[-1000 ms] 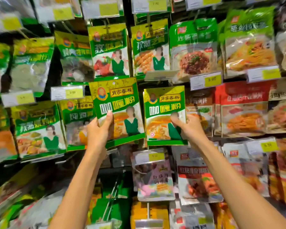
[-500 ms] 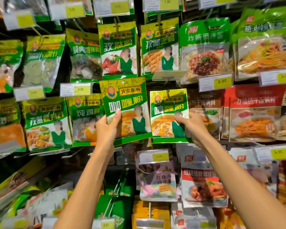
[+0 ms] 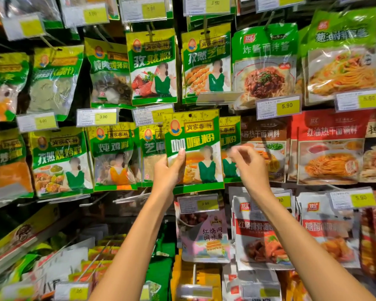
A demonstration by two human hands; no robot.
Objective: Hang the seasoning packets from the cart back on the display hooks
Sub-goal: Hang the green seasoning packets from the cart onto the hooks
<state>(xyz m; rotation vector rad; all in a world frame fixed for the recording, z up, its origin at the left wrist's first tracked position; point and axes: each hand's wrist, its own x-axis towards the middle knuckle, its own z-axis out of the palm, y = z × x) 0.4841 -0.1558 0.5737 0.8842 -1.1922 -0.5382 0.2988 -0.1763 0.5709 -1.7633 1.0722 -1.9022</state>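
Two bare hands are raised in front of a wall of hanging seasoning packets. A green-and-yellow curry powder packet is held upright at the centre of the frame by the left hand. The thumb is pressed flat on the printed front, and the fingers are hidden behind the pack. A small round hang hole is visible at the packet's top edge, just below a clear tag holder. The packet's upper left corner is laid over part of a white-and-yellow price tag.

Behind the held packet's right edge a second packet of the same design is seen hanging, mostly covered. The right hand is held just right of centre, in front of that hanging packet. Its fingers are curled toward the thumb, but the fingertips are blurred, so it cannot be told whether the packet's edge is pinched or nothing is held.

Another price tag marked 3.00 is mounted directly below the held packet. Red noodle sauce packets are hung at the right of the frame, and a cumin powder packet is hung above centre.
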